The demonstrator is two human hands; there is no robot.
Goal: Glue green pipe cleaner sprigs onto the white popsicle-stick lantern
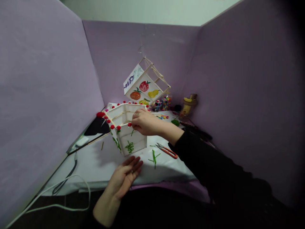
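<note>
Low left of centre, the white cloth (90,162) offers passage; the white box (139,140) blocks the centre, and behind, it seems, jars (166,103).

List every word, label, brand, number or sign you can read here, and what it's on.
None can be read.
Hanging frame, left panel: purple marks, too blurred to tell if they are writing.
Yellow object at the right: darker marks, too blurred to read.
White frame: green leaf shapes, no lettering visible.
</note>
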